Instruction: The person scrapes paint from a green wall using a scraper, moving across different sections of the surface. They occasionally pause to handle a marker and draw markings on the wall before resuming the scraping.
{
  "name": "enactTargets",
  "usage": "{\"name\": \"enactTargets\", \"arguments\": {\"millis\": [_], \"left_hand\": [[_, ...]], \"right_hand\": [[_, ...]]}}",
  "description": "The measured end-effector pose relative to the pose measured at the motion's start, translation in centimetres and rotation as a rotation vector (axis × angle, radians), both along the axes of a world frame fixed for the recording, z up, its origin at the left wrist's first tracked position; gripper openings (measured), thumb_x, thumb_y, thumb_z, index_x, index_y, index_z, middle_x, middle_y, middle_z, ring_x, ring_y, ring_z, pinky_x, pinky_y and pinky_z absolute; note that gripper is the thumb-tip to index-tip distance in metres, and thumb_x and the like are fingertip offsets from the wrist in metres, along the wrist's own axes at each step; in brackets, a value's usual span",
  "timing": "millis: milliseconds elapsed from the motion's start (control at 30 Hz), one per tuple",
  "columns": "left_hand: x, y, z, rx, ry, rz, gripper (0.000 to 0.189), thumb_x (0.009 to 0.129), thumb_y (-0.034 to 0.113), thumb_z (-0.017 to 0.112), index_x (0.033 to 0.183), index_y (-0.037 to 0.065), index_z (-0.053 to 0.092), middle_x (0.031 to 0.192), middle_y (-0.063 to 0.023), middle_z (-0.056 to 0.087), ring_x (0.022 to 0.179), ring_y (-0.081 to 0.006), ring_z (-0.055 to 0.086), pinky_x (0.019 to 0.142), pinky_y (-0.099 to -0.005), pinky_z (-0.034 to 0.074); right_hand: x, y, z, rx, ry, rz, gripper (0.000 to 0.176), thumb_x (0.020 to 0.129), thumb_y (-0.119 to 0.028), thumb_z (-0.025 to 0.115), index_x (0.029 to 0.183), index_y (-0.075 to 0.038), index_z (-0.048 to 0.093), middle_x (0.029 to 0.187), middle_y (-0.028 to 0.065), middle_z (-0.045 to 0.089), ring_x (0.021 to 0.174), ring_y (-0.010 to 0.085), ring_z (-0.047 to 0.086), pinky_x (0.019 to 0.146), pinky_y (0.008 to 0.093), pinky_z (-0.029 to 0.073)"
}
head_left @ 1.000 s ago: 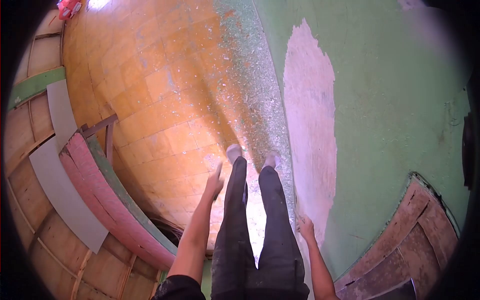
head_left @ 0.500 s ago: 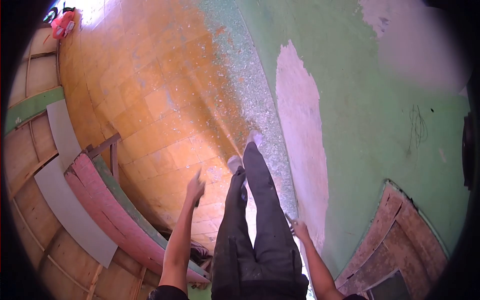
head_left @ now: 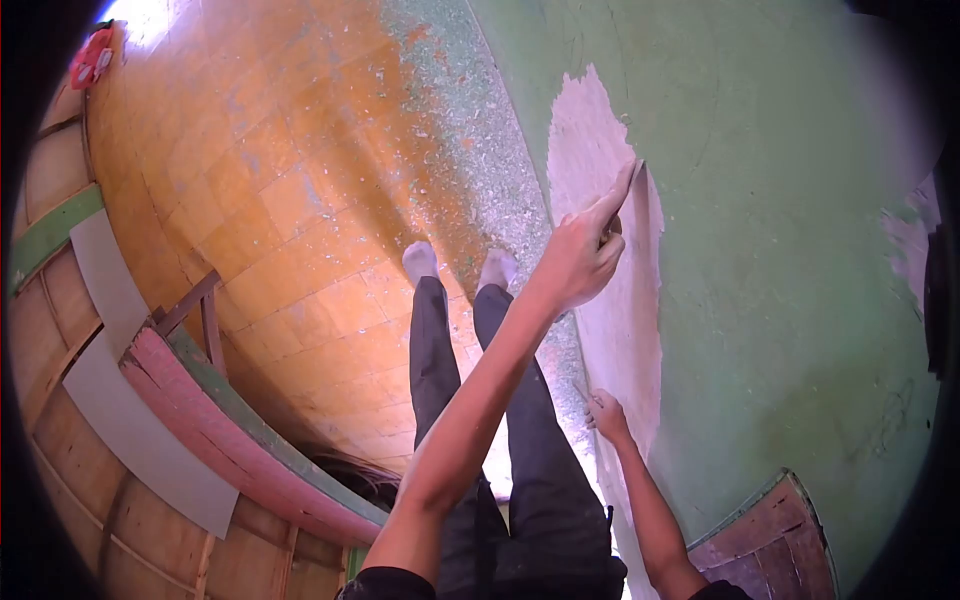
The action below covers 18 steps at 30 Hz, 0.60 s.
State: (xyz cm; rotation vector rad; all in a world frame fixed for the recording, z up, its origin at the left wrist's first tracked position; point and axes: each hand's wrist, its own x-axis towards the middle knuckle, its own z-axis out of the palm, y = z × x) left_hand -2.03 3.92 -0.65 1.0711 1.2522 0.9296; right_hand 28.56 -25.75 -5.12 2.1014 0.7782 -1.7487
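My left hand has come up from beside my leg to centre frame; fingers curled round a scraper, forefinger along it, blade at the bare patch edge; right hand low on the green wall, grip unclear; scraping likely restarting.

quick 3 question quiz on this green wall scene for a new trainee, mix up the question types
1. True or false: the left hand holds a thin tool against the edge of the bare patch on the wall.
2. What colour is the paint around the bare patch? A red, B green, C blue.
3. Fill in: in the head view, the right hand sits ___ than the left hand, close to the bare patch.

Key: 1 true; 2 B; 3 lower.
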Motion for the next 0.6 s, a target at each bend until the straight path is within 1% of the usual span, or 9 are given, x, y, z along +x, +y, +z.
{"name": "enactTargets", "arguments": {"millis": [33,67,233,267,367,400,500,533,600], "left_hand": [[0.2,-0.2,-0.3,0.032,0.028,0.014,0.084,0.083,-0.001,0.047,0.162,0.019,0.024,0.08,-0.0133,0.054,0.068,-0.0225,0.05,0.075,-0.0344,0.049],[0.6,-0.3,-0.3,-0.005,0.03,0.022,0.084,0.083,-0.001,0.047,0.161,0.018,0.026,0.078,-0.0138,0.053,0.067,-0.023,0.05,0.075,-0.0341,0.049],[2.3,-2.3,2.4,-0.139,-0.015,0.033,0.081,0.083,-0.002,0.047,0.16,0.017,0.03,0.07,-0.0165,0.049,0.065,-0.0246,0.052,0.076,-0.033,0.049],[2.4,-2.1,2.6,-0.177,-0.053,0.05,0.078,0.084,-0.002,0.047,0.158,0.016,0.033,0.072,-0.0176,0.048,0.066,-0.0237,0.053,0.074,-0.0321,0.049],[1.2,-0.1,0.1,-0.106,-0.011,0.092,0.076,0.085,-0.002,0.047,0.157,0.017,0.035,0.073,-0.0194,0.048,0.066,-0.0235,0.051,0.072,-0.0314,0.048],[0.1,0.7,0.6,-0.179,-0.003,0.01,0.075,0.085,-0.004,0.045,0.156,0.018,0.037,0.074,-0.022,0.05,0.066,-0.0235,0.054,0.072,-0.0314,0.048],[0.7,-0.3,1.2,-0.15,0.015,0.009,0.074,0.085,-0.005,0.044,0.155,0.017,0.038,0.075,-0.0253,0.051,0.067,-0.0245,0.058,0.073,-0.0322,0.049],[1.5,-0.9,1.7,-0.086,-0.018,0.093,0.073,0.085,-0.006,0.044,0.154,0.016,0.04,0.074,-0.0261,0.052,0.067,-0.0239,0.059,0.073,-0.0329,0.049],[1.1,0.1,1.6,-0.144,0.017,0.064,0.072,0.085,-0.006,0.044,0.154,0.016,0.041,0.075,-0.0278,0.053,0.067,-0.026,0.06,0.073,-0.034,0.05]], "right_hand": [[0.0,-0.2,0.3,-0.01,-0.008,0.01,0.03,0.099,-0.015,0.052,0.124,0.001,0.059,0.082,0.0102,0.066,0.065,0.0155,0.065,0.057,0.0309,0.057],[-0.2,-0.4,0.4,-0.012,-0.016,0.004,0.029,0.099,-0.015,0.052,0.123,0.001,0.059,0.082,0.0104,0.066,0.065,0.0156,0.065,0.057,0.0309,0.057],[-1.7,-0.8,0.9,-0.092,-0.008,0.044,0.03,0.099,-0.015,0.052,0.121,0.002,0.06,0.082,0.0109,0.066,0.065,0.0166,0.066,0.057,0.0314,0.057],[-1.7,-1.2,0.8,-0.087,-0.014,0.044,0.03,0.098,-0.017,0.052,0.121,0.002,0.06,0.082,0.0109,0.066,0.066,0.0172,0.067,0.057,0.0319,0.058],[-2.2,-1.1,1.1,-0.074,-0.005,0.022,0.029,0.098,-0.016,0.053,0.12,0.002,0.06,0.082,0.0112,0.066,0.066,0.0175,0.067,0.057,0.0325,0.058],[-2.2,-1.3,1.2,-0.091,-0.01,0.016,0.029,0.097,-0.015,0.054,0.12,0.002,0.06,0.082,0.0112,0.066,0.066,0.0176,0.067,0.057,0.0327,0.058],[-1.8,-1.6,1.0,-0.123,-0.013,0.004,0.028,0.097,-0.015,0.056,0.12,0.001,0.06,0.083,0.0114,0.067,0.066,0.0177,0.068,0.058,0.033,0.058],[-1.6,-1.8,0.9,-0.124,-0.008,0.009,0.028,0.097,-0.015,0.056,0.12,0.001,0.059,0.083,0.0114,0.067,0.067,0.0177,0.068,0.058,0.0329,0.058],[-1.5,-1.7,1.0,-0.101,0.011,0.013,0.029,0.099,-0.019,0.055,0.119,0.001,0.061,0.084,0.0111,0.067,0.067,0.0174,0.068,0.057,0.0324,0.058]]}}
